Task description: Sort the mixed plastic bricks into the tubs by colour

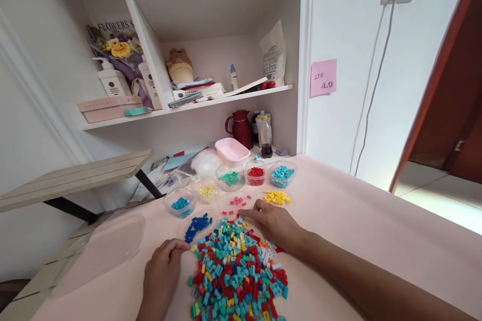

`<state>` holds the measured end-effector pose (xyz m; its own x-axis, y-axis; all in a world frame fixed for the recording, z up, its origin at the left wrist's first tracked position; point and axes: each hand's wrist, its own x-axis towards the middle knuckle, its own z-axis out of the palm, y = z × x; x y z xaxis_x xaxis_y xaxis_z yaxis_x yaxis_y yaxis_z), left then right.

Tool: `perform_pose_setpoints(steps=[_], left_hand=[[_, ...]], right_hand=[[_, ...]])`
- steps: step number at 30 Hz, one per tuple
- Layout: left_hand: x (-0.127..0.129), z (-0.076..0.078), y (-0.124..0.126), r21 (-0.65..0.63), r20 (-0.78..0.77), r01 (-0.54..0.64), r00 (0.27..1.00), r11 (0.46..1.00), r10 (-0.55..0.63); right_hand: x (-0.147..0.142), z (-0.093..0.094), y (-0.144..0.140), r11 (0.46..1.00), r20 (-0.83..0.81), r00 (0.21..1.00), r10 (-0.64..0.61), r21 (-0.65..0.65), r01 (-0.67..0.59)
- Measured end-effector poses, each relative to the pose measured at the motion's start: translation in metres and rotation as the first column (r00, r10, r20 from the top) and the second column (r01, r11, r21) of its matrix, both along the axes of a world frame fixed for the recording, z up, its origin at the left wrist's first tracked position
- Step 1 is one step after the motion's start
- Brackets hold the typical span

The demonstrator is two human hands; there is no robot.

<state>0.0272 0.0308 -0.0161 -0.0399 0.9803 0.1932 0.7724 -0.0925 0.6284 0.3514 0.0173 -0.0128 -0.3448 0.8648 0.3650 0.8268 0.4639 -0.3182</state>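
A big heap of small mixed-colour bricks [237, 273] lies on the pale pink table [357, 220] in front of me. My right hand [273, 223] rests at the heap's far edge, fingertips touching bricks near the loose pink bricks [236, 201]. My left hand [163, 266] sits curled at the heap's left side, fingertips by the dark blue bricks [196, 224]. Whether either hand pinches a brick is hidden. Clear tubs hold sorted colours: blue [181, 204], pale yellow [206, 191], green [231, 178], red [256, 172], light blue [282, 174]. A yellow pile [277, 197] lies loose.
A clear lid [109, 246] lies at the table's left. A pink basin [232, 150], a red jug [240, 128] and bottles [265, 135] stand at the back under cluttered shelves. A folding table [71, 178] juts in from the left. A door opens at right.
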Motion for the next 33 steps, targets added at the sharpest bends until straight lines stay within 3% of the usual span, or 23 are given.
perform_pose_setpoints(steps=[4,9,16,24,33], left_hand=[[0.003,0.003,-0.002,0.009,-0.011,-0.01,1.0,1.0,0.01],[0.0,-0.002,0.0,0.02,-0.012,-0.006,1.0,1.0,0.006],[-0.001,-0.002,0.002,0.02,-0.012,-0.001,1.0,1.0,0.002],[-0.001,-0.001,0.001,0.015,-0.022,-0.007,1.0,1.0,0.007],[-0.002,-0.001,0.004,-0.018,-0.008,0.011,1.0,1.0,-0.011]], right_hand=[[-0.001,-0.003,0.004,0.998,0.039,0.998,-0.056,0.0,0.056],[-0.003,-0.001,0.005,0.999,0.015,0.999,-0.04,-0.02,0.04],[0.007,-0.006,0.005,0.999,-0.252,0.967,-0.041,-0.007,0.04],[-0.003,-0.005,0.004,0.996,-0.013,0.996,-0.084,-0.022,0.084],[0.01,0.006,-0.004,0.992,-0.375,0.921,-0.107,-0.1,0.074]])
